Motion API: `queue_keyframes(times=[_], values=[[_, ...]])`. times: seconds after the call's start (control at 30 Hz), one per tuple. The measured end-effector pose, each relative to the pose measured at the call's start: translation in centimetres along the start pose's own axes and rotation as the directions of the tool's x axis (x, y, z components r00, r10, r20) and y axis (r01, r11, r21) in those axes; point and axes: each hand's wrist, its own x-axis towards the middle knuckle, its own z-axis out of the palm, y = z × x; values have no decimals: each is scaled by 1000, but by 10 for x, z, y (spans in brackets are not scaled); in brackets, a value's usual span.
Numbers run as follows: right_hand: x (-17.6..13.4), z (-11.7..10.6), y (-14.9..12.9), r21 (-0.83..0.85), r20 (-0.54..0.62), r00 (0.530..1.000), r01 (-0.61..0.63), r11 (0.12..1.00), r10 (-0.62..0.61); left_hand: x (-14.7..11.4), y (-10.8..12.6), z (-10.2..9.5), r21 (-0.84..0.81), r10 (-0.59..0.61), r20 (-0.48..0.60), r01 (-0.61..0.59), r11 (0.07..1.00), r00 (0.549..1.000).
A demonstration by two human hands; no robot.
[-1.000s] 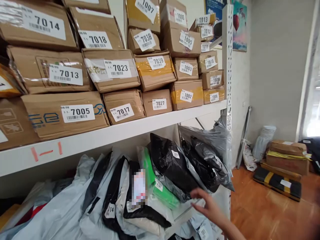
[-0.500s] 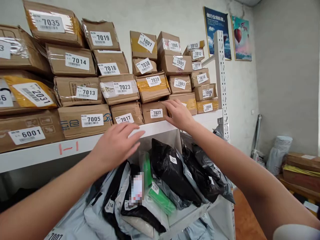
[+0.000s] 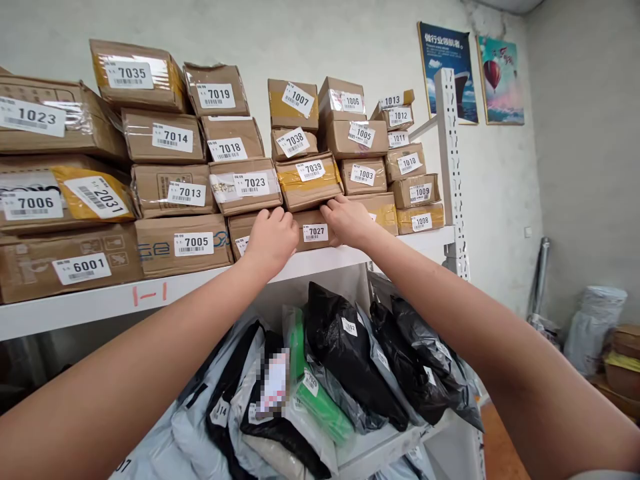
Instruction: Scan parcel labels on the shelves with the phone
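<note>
A small brown cardboard box labelled 7027 [image 3: 315,233] sits in the bottom row on the upper shelf, between my two hands. My left hand [image 3: 273,241] is closed at its left edge, fingers curled, and covers part of the box labelled 7017 [image 3: 239,230]. At the right edge, my right hand [image 3: 346,221] has its fingers bent around the side, in front of a yellow-taped box [image 3: 383,212]. The fingertips of both hands are partly hidden between boxes. Directly on top rests the yellow-taped box labelled 7039 [image 3: 310,190].
More labelled boxes are stacked left and right along the white shelf edge [image 3: 195,287]. Below, black mailer bags [image 3: 350,360], grey bags and a green package [image 3: 323,407] lean together on the lower shelf. A white perforated post [image 3: 449,140] stands at the right end.
Both hands have closed in on the box labelled 7027. My left hand has moved right and up, its fingers curling; my right hand's fingers have bent around the box's side. The view has shifted slightly.
</note>
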Motion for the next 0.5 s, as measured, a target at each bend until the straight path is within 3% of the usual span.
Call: queue_keyframes(times=[0.13, 0.33, 0.5], values=[[0, 0, 2, 7, 6, 1000, -1, 1000, 1, 6, 3, 6, -30, -75, 31, 76, 997, 997], [-2, 3, 9, -6, 6, 998, 64, 998, -64, 18, 2, 2, -9, 27, 79, -26, 1000, 996], [1, 3, 6, -51, 12, 998, 65, 997, -64, 26, 18, 1, -32, -95, 157, 101, 994, 983]])
